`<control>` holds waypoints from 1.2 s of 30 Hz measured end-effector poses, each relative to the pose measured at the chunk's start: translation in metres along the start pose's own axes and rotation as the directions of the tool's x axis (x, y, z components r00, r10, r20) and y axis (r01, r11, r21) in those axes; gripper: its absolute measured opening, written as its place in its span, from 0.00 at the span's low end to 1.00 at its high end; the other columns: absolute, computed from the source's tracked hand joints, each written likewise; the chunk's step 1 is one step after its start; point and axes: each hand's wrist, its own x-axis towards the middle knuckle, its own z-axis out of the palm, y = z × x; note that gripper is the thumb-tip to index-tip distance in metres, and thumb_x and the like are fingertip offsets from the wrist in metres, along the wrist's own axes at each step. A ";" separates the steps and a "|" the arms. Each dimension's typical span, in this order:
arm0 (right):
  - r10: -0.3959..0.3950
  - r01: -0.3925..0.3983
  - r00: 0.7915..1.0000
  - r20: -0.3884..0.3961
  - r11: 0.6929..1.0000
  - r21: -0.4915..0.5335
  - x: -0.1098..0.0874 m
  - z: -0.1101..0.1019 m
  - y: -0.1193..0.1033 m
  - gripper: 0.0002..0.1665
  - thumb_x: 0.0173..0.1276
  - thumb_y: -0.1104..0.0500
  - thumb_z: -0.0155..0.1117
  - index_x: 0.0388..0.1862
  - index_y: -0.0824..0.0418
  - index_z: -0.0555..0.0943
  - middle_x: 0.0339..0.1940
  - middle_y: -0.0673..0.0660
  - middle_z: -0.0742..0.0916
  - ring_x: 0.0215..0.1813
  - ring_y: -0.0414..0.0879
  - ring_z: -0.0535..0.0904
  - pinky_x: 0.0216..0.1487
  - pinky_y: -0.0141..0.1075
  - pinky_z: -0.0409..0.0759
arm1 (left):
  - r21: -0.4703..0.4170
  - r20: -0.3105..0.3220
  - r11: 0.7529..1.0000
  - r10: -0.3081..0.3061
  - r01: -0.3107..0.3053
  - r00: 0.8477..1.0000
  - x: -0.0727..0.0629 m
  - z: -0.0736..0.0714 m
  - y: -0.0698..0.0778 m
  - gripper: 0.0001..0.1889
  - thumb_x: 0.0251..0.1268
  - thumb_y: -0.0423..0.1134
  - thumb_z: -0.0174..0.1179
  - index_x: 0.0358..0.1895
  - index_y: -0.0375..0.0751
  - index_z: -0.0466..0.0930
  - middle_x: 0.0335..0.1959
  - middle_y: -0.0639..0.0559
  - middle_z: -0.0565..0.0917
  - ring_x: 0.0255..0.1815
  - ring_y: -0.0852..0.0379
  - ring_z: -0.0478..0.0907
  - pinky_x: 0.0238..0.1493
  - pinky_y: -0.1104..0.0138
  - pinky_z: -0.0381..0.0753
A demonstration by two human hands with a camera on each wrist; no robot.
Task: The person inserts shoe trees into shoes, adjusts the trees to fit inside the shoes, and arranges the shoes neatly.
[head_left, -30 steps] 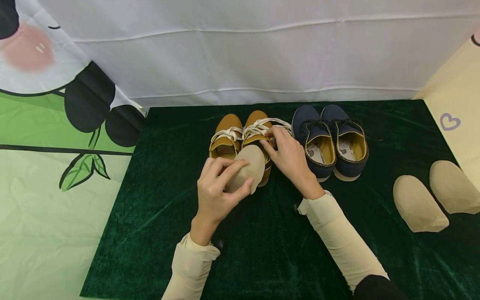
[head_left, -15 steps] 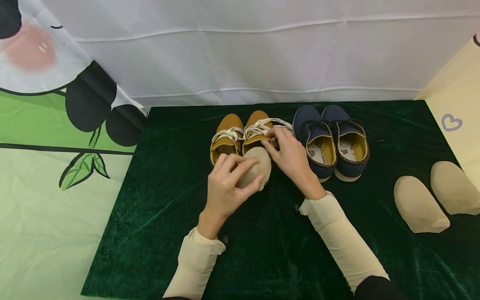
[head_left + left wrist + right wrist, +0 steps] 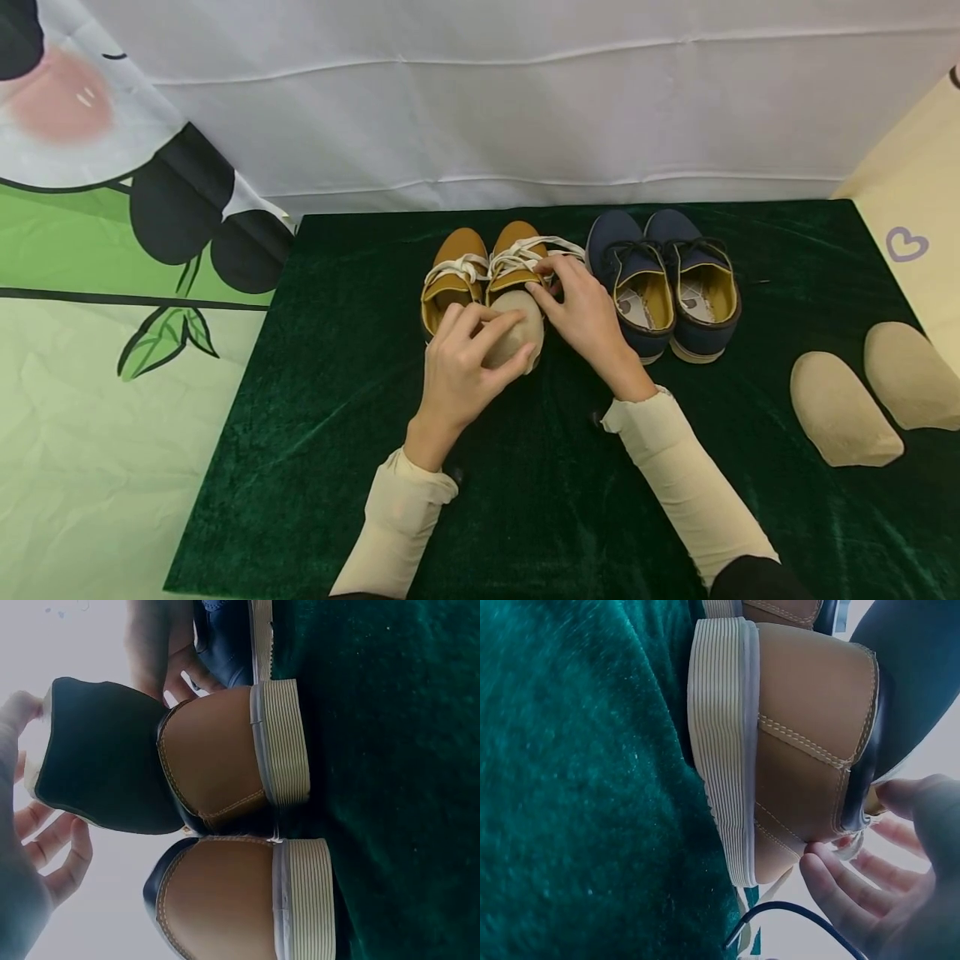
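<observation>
Marks: printed insoles [image 3: 633, 307] in the left navy shoe [image 3: 628, 260] and the right navy shoe [image 3: 693, 258], too small to read; an outlined heart [image 3: 907, 244] on the cream sheet [image 3: 911, 200] at right.

Ground: green cloth [image 3: 300, 467], its far edge against a white sheet [image 3: 525, 125]. Both shoe pairs stand upright near that edge. A broad stretch of cloth lies left of the left tan shoe [image 3: 454, 285], another on the near side of the hands. The gap between the right tan shoe [image 3: 516, 282] and the left navy shoe is narrow, partly filled by a hand. Two beige spare pads, one left [image 3: 843, 408] and one right [image 3: 911, 379], lie near the cloth's right edge, toes far.

Hands: the left hand [image 3: 465, 354] pinches the held pad [image 3: 531, 323] between thumb and fingers, wrist near, fingers pointing far and right. The held pad tilts up from the opening of the right tan shoe; its depth inside cannot be told. The right hand [image 3: 581, 312] grips that shoe's right side, thumb at the opening, fingers by the white laces [image 3: 525, 252]. The hands are apart, close on either side of the pad.
</observation>
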 end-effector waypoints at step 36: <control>-0.144 -0.020 0.927 0.347 0.902 0.430 -0.023 -0.020 0.008 0.47 0.79 0.39 0.59 0.87 0.51 0.51 0.88 0.57 0.55 0.87 0.58 0.52 0.80 0.62 0.62 | 0.063 0.442 0.991 -0.134 0.118 0.887 0.016 -0.033 -0.035 0.34 0.74 0.59 0.59 0.80 0.57 0.65 0.77 0.48 0.70 0.78 0.43 0.64 0.69 0.40 0.69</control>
